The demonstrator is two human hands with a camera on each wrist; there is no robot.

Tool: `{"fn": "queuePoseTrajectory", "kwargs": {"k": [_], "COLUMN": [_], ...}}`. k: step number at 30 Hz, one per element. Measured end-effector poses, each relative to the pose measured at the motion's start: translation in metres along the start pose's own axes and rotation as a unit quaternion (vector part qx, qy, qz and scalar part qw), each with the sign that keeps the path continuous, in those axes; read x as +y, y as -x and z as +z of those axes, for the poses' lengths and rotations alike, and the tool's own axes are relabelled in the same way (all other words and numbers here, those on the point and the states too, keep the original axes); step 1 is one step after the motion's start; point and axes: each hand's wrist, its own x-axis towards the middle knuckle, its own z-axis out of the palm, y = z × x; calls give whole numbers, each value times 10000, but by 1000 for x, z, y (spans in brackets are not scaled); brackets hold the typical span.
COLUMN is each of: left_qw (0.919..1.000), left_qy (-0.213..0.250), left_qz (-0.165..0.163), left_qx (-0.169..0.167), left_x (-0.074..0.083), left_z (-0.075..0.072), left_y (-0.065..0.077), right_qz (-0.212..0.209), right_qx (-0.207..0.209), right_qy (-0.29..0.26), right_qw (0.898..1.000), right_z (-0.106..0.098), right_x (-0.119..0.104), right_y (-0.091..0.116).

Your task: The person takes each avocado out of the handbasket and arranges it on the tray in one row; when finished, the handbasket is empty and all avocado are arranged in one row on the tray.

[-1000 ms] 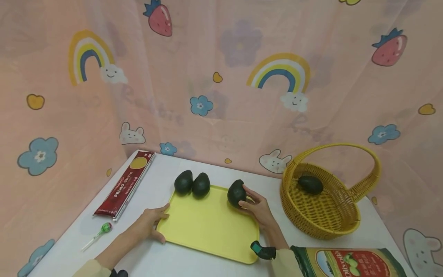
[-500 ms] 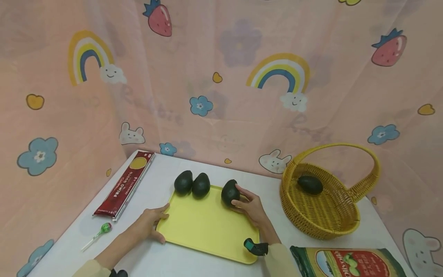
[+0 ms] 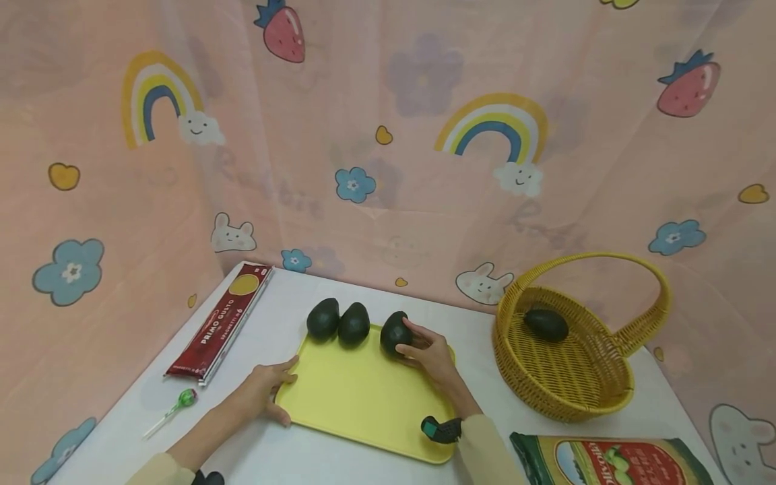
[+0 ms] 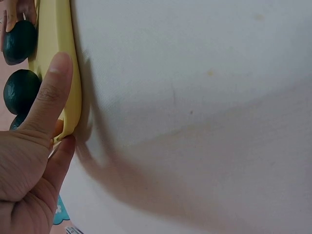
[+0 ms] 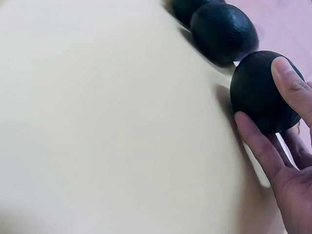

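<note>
My right hand (image 3: 433,357) grips a dark green avocado (image 3: 395,334) at the far edge of the yellow tray (image 3: 364,404), with the thumb on its near side. The right wrist view shows fingers and thumb round this avocado (image 5: 263,92). Just left of it, an avocado (image 3: 353,325) stands by the tray's far rim and touches another avocado (image 3: 323,319) at the corner. My left hand (image 3: 263,393) holds the tray's left end. In the left wrist view its thumb (image 4: 51,92) lies along the tray edge, with a fingertip against the corner.
On the right stands a yellow wicker basket (image 3: 564,397) with one avocado (image 3: 547,325) inside. A green and red bag (image 3: 618,461) lies at the front right. To the left are a red spaghetti pack (image 3: 221,323) and a green lollipop (image 3: 186,398). A patterned curtain hangs behind.
My right hand has moved left along the tray's far edge with its avocado, closer to the other two on the tray. The left hand has stayed at the tray's left end.
</note>
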Motion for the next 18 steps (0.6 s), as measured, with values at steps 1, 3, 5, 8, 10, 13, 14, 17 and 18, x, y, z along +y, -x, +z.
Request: {"fn": "queuePoseTrajectory", "kwargs": {"k": [1, 3, 5, 8, 10, 13, 14, 17, 18], "left_qw": [10000, 10000, 10000, 10000, 9999, 9999, 9999, 9999, 9999], "left_qy": [-1, 9, 26, 44, 83, 102, 138, 131, 126], "left_qz": [2, -14, -18, 20, 39, 26, -13, -62, -82], "left_qx": [-6, -48, -62, -57, -50, -53, -61, -47, -46], "left_x": [0, 0, 0, 0, 0, 0, 0, 0, 0], "left_z": [0, -1, -1, 0, 0, 0, 0, 0, 0], "left_y": [0, 0, 0, -1, -1, -1, -1, 0, 0], "right_qz": [0, -27, -112, -154, -187, -145, -150, -120, -128], "right_qx": [-22, -59, -146, -260, -307, -276, -259, -191, -187], "right_qy": [70, 197, 241, 160, 107, 14, 32, 39, 63], "right_qw": [10000, 9998, 9995, 9994, 9993, 9995, 9995, 9997, 9997], "right_z": [1, 4, 7, 11, 13, 16, 17, 18, 19], "right_x": [-1, -3, -3, -3, -3, -3, -3, -3, -2], "right_y": [0, -1, -3, -5, -5, -5, -5, -6, -6]}}
